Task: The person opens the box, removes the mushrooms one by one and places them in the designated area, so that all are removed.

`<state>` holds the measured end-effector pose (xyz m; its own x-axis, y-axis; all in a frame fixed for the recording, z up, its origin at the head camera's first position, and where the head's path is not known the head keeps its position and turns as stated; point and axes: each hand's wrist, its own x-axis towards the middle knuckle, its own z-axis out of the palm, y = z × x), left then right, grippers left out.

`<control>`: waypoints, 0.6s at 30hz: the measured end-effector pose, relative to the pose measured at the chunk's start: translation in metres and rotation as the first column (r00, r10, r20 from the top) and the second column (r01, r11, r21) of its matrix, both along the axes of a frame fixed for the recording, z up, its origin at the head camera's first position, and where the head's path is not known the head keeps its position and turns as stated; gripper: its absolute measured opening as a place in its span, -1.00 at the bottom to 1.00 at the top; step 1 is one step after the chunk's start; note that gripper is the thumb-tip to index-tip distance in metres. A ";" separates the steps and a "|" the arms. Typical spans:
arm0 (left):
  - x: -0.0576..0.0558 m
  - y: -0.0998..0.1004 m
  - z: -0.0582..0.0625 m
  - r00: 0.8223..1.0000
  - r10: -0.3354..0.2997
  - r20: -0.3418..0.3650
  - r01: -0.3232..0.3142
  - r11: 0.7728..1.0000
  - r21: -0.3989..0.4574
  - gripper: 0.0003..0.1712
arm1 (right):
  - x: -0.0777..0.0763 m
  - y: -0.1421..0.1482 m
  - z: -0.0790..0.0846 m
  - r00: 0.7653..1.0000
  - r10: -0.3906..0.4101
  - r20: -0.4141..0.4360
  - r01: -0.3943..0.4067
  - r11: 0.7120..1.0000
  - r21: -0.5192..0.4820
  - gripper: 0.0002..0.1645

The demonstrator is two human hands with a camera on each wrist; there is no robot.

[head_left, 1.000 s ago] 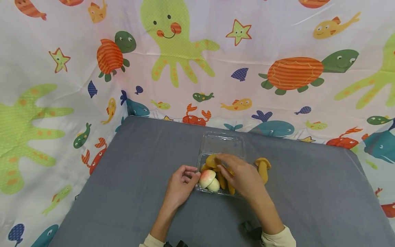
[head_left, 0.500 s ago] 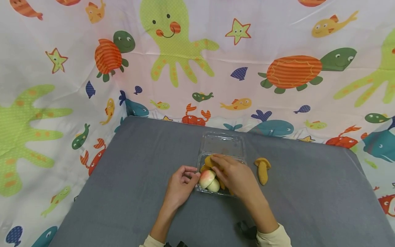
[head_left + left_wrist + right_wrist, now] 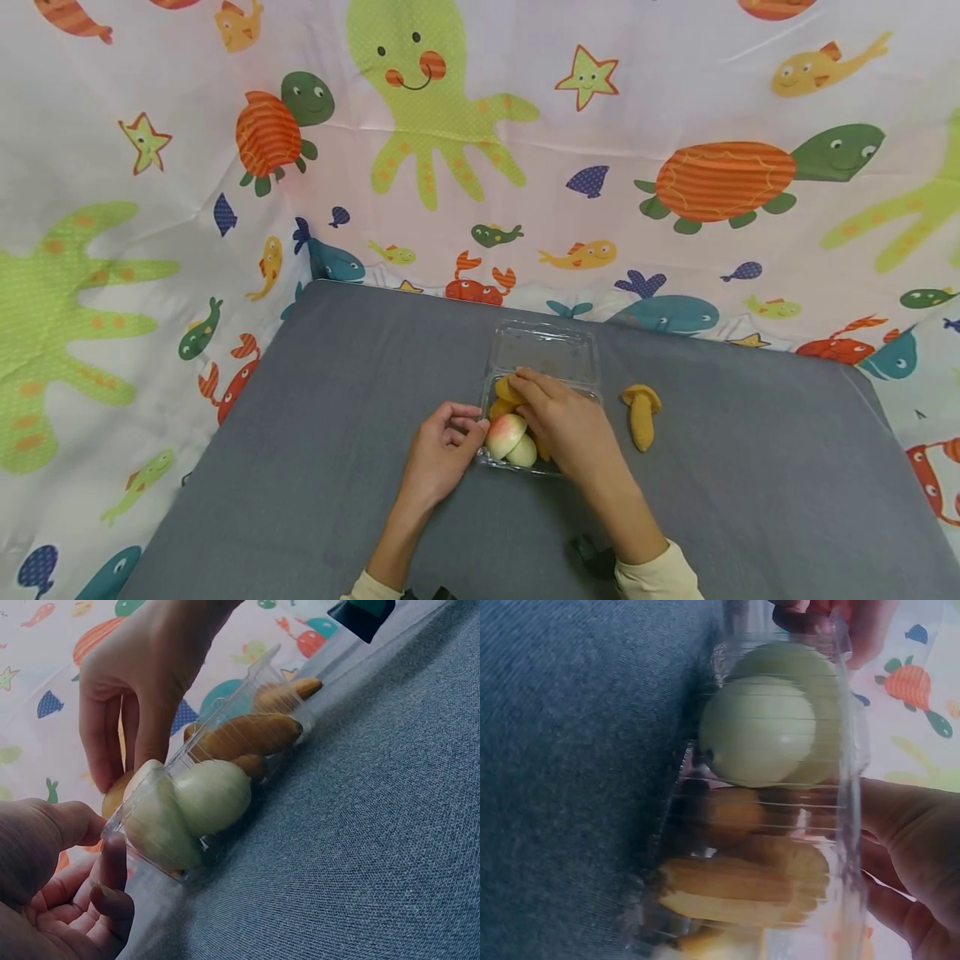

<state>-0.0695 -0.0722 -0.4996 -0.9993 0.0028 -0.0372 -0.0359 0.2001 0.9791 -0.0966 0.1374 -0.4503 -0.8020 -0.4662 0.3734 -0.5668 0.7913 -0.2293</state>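
A clear plastic clamshell box lies with its lid folded back, holding several mustard-yellow toy mushrooms and one pale mushroom with a pink-tinged cap. My left hand pinches the box's left rim between thumb and fingers, plainest in the left wrist view. Inside the box, my right hand has its fingertips on a yellow mushroom at the back left corner, behind the pale one. The hand hides much of the box's right half. To the right of the box lies another yellow mushroom, cap away from me.
A grey cloth covers the table. Behind and to the left hangs a white curtain printed with sea animals, meeting the table's back edge. A dark strap piece shows by the right wrist.
My right hand has moved left and slightly down over the box, and the loose yellow mushroom at right is now fully uncovered. My left hand has stayed at the rim.
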 end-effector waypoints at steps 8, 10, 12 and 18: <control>-0.002 0.002 0.007 1.000 0.008 0.014 -0.008 1.000 -0.003 -0.79 | -0.005 0.002 0.002 1.000 0.009 -0.016 -0.009 0.999 0.033 -0.45; -0.002 0.002 0.008 1.000 0.010 0.016 -0.010 1.000 -0.004 -0.79 | -0.006 0.002 0.001 1.000 0.018 -0.025 -0.017 0.999 0.045 -0.44; -0.002 0.003 0.008 1.000 0.009 0.019 -0.009 1.000 -0.005 -0.78 | -0.007 0.003 0.001 0.999 0.025 -0.035 -0.023 0.998 0.053 -0.42; -0.004 0.003 0.010 1.000 0.012 0.020 -0.012 1.000 0.013 -0.78 | -0.011 0.005 0.000 0.997 0.021 -0.075 -0.017 0.998 0.058 -0.40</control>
